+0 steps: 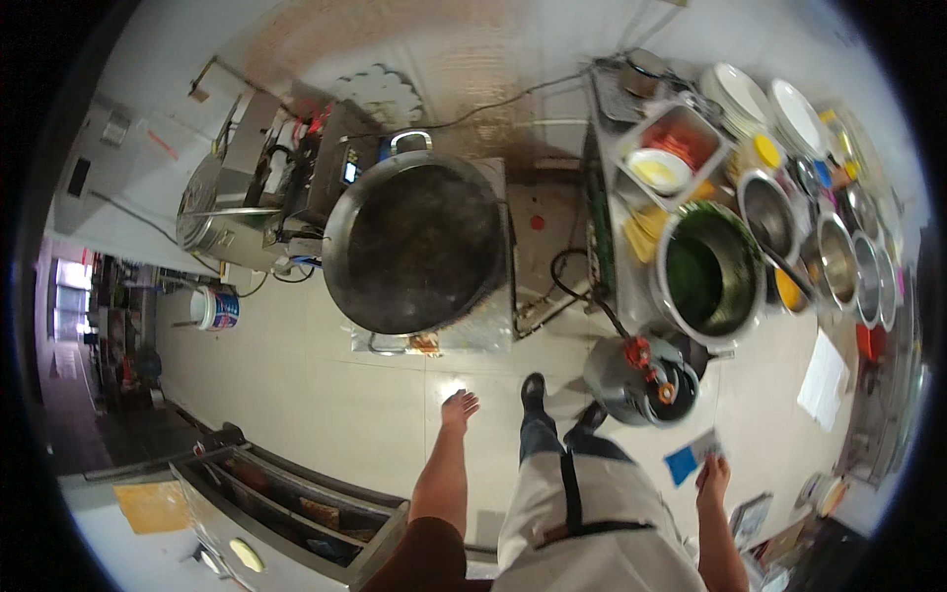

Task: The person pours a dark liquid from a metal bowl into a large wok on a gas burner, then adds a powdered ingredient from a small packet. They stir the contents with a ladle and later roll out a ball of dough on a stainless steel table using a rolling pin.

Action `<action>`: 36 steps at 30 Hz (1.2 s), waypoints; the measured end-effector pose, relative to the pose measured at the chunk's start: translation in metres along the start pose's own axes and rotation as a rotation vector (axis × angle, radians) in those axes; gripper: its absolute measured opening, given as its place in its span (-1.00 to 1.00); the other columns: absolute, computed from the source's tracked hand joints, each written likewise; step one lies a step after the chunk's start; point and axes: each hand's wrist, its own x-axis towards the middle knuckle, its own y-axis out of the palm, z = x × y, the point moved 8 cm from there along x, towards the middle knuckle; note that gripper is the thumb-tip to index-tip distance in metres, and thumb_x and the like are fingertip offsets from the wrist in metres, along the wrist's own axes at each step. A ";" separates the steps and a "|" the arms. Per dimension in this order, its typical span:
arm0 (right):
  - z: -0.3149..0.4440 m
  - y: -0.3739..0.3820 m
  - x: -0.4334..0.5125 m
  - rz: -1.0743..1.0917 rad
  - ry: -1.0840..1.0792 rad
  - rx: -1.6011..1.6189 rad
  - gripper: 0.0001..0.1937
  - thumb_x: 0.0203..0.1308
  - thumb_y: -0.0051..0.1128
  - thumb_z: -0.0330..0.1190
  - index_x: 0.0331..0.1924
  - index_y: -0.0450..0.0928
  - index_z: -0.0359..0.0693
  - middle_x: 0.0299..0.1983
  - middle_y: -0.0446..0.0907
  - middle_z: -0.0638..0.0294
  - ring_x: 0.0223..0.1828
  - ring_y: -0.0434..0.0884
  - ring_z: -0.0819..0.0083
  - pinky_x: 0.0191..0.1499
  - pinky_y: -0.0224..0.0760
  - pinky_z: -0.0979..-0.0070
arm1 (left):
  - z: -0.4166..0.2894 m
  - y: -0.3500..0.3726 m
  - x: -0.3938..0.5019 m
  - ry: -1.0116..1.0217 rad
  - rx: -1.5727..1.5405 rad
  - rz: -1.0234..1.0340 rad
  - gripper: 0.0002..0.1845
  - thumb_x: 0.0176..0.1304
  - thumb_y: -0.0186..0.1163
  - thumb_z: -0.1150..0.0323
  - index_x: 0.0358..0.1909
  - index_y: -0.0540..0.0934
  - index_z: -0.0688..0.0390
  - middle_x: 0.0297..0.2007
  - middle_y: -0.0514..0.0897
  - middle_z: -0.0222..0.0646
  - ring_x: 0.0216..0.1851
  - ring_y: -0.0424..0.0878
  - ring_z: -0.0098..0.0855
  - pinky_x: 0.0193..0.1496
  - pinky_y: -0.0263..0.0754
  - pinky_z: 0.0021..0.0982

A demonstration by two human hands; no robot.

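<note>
Over the tiled floor hangs my left hand, with its fingers spread and nothing in it. A large dark wok stands beyond that hand on a stove top, with haze over its hollow. My right hand grips a small blue and white packet by one end, low at my right side. Nearest to the packet is a grey gas cylinder with a red regulator on its valve. A deep steel pot with green liquid stands on the table above the cylinder.
On the right-hand table are a steel tray of red food, stacked white plates and several steel bowls. A black hose runs to the cylinder. A steel trough unit lies lower left. A white bucket stands left.
</note>
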 end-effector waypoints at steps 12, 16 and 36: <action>-0.009 0.107 -0.062 0.193 0.111 -0.169 -0.77 0.48 0.10 -0.35 -0.39 0.44 -0.13 -0.72 0.33 0.39 -0.80 0.24 0.59 -0.75 0.04 0.55 | 0.052 0.095 0.165 0.012 -0.742 -0.010 -0.74 0.46 0.17 0.28 0.12 0.60 0.08 -0.03 0.72 -0.35 0.02 0.70 -0.21 0.04 0.64 -0.02; 0.004 0.130 -0.073 0.273 0.082 -0.163 -0.85 0.46 0.13 -0.38 -0.29 0.51 -0.22 -0.70 0.36 0.38 -0.79 0.28 0.61 -0.75 0.08 0.57 | 0.058 0.093 0.167 -0.047 -0.784 -0.064 -0.61 0.48 0.17 0.14 0.23 0.57 0.06 0.12 0.71 -0.31 0.12 0.67 -0.17 0.14 0.63 -0.06; 0.039 0.181 -0.092 0.342 0.004 -0.207 -0.87 0.46 0.13 -0.44 -0.27 0.52 -0.28 -0.67 0.43 0.36 -0.76 0.33 0.62 -0.70 0.12 0.58 | 0.034 0.119 0.146 -0.235 -0.843 0.138 -0.28 0.45 -0.11 -0.29 0.37 0.48 0.02 0.39 0.50 -0.24 0.38 0.44 -0.04 0.36 0.38 0.21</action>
